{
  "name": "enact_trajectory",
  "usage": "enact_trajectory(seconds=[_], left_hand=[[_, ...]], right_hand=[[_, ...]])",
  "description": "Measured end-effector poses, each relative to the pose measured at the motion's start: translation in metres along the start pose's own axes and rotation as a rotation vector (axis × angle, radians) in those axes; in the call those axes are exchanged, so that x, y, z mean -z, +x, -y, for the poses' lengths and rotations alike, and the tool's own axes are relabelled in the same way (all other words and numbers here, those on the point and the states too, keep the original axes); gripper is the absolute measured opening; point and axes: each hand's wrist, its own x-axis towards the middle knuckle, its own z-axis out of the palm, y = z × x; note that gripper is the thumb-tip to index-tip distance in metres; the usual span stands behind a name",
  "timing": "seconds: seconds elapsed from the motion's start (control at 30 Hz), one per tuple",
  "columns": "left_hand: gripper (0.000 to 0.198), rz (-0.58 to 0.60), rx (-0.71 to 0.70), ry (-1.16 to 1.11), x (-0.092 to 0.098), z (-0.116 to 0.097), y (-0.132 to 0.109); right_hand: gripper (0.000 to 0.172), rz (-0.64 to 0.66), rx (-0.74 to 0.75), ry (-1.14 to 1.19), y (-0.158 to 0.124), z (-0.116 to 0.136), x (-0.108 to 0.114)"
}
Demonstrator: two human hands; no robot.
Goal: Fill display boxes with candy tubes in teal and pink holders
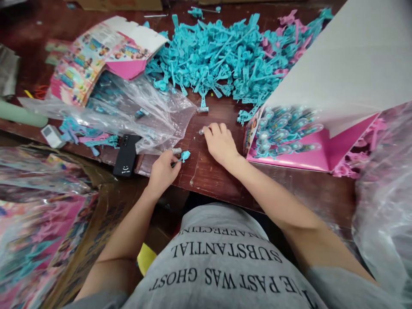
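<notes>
My left hand (165,171), at the table's front edge, has its thumb and fingers closed on a small turquoise plastic toy piece (185,156). The piece's shaped head sticks out to the right of my fingertips. My right hand (220,142) rests on the table further right, its fingers curled. A small clear, rounded plastic end (201,131) shows at its fingertips; the rest is hidden under the hand. To the right, an open box (289,162) with a pink inside holds several clear-topped tubes with turquoise parts (279,131).
A large heap of turquoise pieces (209,56) with some pink ones (298,30) lies at the back. Left are a clear plastic bag (151,107), printed cardboard (86,60), a black phone (126,156) and a small white device (52,136). Clear plastic sheeting (383,206) hangs at right.
</notes>
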Motion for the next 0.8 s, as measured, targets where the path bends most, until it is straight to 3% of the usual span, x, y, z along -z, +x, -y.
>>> enact_trajectory(seconds=[0.1, 0.17, 0.23, 0.33, 0.43, 0.57, 0.7, 0.8], left_hand=[[0.015, 0.037, -0.106, 0.132, 0.002, -0.006, -0.004], [0.022, 0.047, -0.130, 0.077, 0.005, -0.012, -0.004], [0.023, 0.077, -0.138, -0.101, 0.008, -0.017, -0.006], [0.021, 0.220, -0.090, -0.461, 0.008, -0.029, -0.014], [0.024, 0.334, -0.063, -0.658, 0.004, -0.046, -0.020], [0.022, 0.339, -0.178, -0.661, -0.004, -0.068, -0.018], [0.021, 0.433, -0.371, -0.603, -0.012, -0.087, -0.015], [0.019, 0.508, -0.422, -0.633, -0.019, -0.102, -0.016]], right_hand=[[0.050, 0.049, 0.037, -0.014, 0.021, 0.008, 0.006], [0.042, 0.059, 0.012, 0.025, 0.019, 0.008, 0.009], [0.030, -0.010, 0.023, 0.201, 0.001, 0.004, 0.014], [0.025, -0.116, 0.079, 0.679, -0.045, -0.007, 0.023], [0.027, -0.071, 0.122, 0.982, -0.087, -0.018, 0.034], [0.028, 0.003, 0.201, 0.850, -0.114, -0.036, 0.052], [0.028, -0.037, 0.330, 0.676, -0.129, -0.056, 0.066], [0.028, -0.101, 0.388, 0.693, -0.146, -0.065, 0.068]])
